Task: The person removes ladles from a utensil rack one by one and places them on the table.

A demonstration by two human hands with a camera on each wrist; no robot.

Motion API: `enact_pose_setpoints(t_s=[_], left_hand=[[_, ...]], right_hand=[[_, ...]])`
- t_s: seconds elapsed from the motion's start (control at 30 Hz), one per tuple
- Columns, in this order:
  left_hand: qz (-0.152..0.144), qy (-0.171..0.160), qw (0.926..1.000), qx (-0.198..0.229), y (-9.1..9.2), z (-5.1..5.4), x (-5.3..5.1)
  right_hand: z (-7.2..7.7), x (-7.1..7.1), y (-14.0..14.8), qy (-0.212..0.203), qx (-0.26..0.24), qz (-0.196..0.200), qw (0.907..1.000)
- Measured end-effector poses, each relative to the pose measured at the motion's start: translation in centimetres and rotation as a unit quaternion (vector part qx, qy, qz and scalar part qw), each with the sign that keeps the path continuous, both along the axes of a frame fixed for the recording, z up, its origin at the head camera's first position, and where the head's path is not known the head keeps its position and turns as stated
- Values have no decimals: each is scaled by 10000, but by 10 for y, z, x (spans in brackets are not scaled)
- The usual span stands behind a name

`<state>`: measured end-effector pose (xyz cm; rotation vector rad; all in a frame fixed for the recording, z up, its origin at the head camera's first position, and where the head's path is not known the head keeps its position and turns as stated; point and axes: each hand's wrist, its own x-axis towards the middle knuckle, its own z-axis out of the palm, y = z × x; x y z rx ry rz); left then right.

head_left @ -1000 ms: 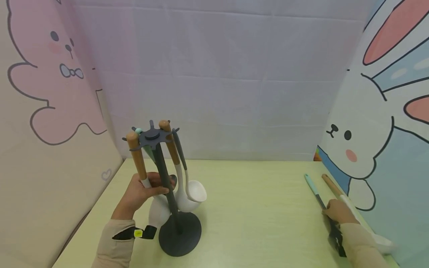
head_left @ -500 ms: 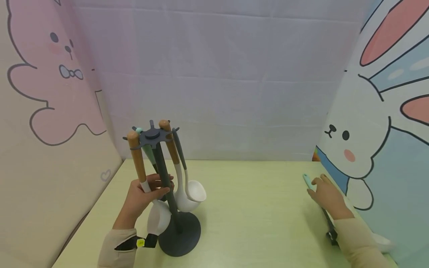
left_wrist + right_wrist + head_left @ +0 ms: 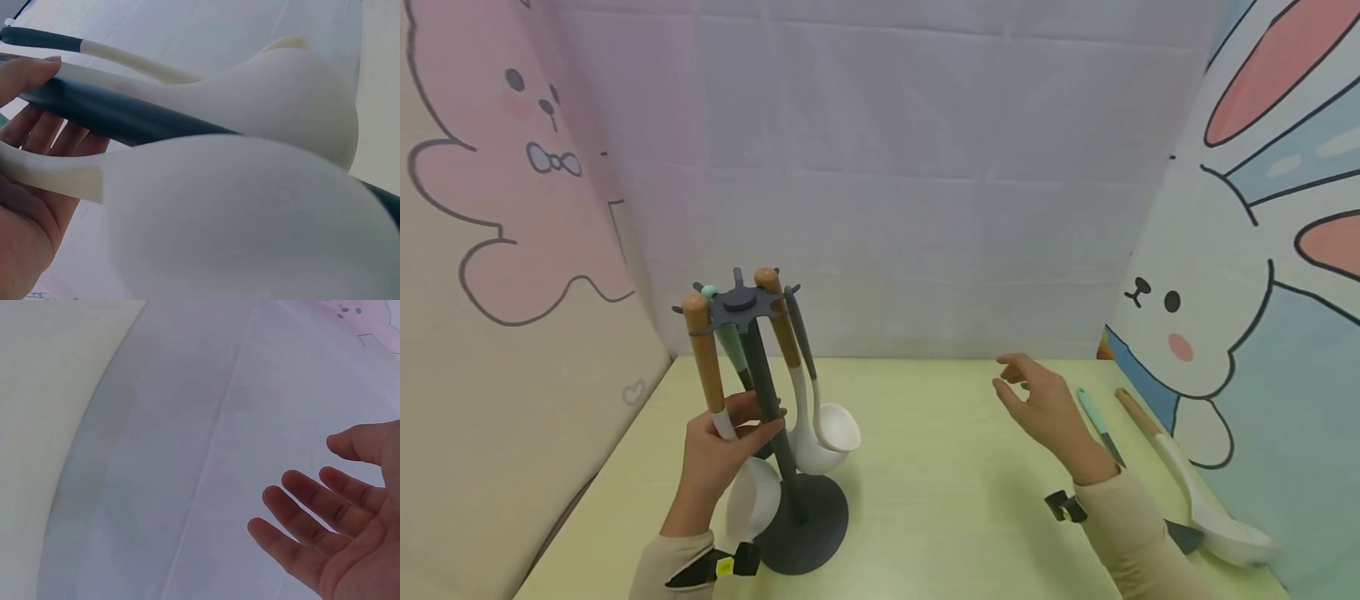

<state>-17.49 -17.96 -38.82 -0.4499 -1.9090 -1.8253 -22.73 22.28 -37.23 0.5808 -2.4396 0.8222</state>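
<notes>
A dark utensil stand (image 3: pixel 808 537) carries several hanging kitchen tools. My left hand (image 3: pixel 715 454) grips its pole (image 3: pixel 144 115), thumb on one side and fingers behind, with a wooden-handled white ladle (image 3: pixel 706 362) hanging close against the palm. Behind it hangs a green-handled utensil (image 3: pixel 730 343), its lower end hidden by the hand. On the stand's right side are another wooden-handled white utensil (image 3: pixel 786 333) and a grey-handled ladle (image 3: pixel 841 427). My right hand (image 3: pixel 1045 408) hovers over the table, fingers loosely bent and holding nothing; the right wrist view shows its bare palm (image 3: pixel 356 556).
Along the table's right side lie a green-handled utensil (image 3: pixel 1093 417) with a dark blade, partly under the right sleeve, and a wooden-handled white ladle (image 3: pixel 1180 475). A white cloth wall (image 3: pixel 910 208) closes the back; printed cloths stand at both sides.
My right hand has left the green-handled utensil at the right and moved leftward, rising over the table. That utensil stays lying there. My left hand has kept its grip on the stand, shifting slightly.
</notes>
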Motion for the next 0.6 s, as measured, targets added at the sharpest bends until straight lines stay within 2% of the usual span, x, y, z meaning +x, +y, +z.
enact_pose_setpoints(t_s=[0.13, 0.2, 0.33, 0.47, 0.6], left_hand=[[155, -18, 9998, 153, 3, 0, 1], [228, -89, 9995, 189, 4, 0, 1], [573, -339, 9978, 71, 5, 0, 1], [890, -574, 9943, -112, 6, -1, 2], [971, -669, 9927, -233, 6, -1, 3]], right_hand=[[4, -2, -26, 470, -221, 691, 9963], [6, -3, -38, 706, -167, 1118, 9911], [7, -5, -62, 1112, 28, 1776, 9778], [5, -5, -84, 1027, 76, 1979, 9748], [3, -4, -103, 784, 40, 2142, 9736]])
